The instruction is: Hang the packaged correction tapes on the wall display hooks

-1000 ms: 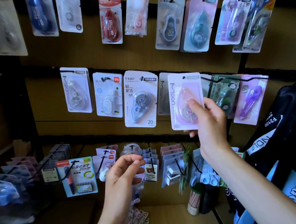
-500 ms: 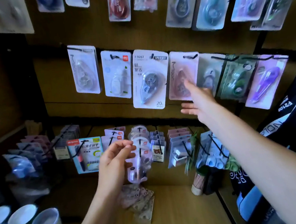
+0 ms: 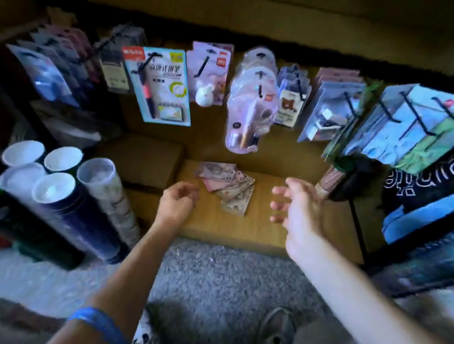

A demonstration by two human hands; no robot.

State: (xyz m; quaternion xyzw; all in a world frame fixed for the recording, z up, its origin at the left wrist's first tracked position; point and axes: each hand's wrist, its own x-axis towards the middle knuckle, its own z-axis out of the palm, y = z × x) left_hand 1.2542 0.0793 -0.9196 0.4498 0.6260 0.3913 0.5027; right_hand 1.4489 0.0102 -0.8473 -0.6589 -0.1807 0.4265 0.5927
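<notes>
The view has dropped from the wall rows of hanging correction tapes down to the floor and the lowest hooks, and the right hand [image 3: 297, 209], which was reaching up at a hung pack half a second ago, is now low over the box, as is the left hand [image 3: 177, 203]. Neither hand holds anything: the left hand's fingers are loosely curled, the right hand's fingers are spread and relaxed. The floor [image 3: 213, 273] is grey speckled carpet, and behind it runs a brown wooden wall panel [image 3: 274, 9] with one row of black hooks carrying blurred packs. A flat cardboard box [image 3: 239, 226] lies on the floor under both hands, touching a smaller box [image 3: 146, 157] at its far left. Left of the boxes stand five upright tubes [image 3: 56, 199] with pale tops, packed close together. At the right hangs a dark bag [image 3: 429, 180] with white lettering. On the flat box, between the two hands and slightly beyond them, lies a fanned pile of packaged correction tapes [image 3: 228, 187]; the blur hides their count. Above it hang one blue pen pack [image 3: 160, 85] and a stack of clear round packs [image 3: 252, 100]. A blue wristband [image 3: 102, 326] circles the left forearm.
</notes>
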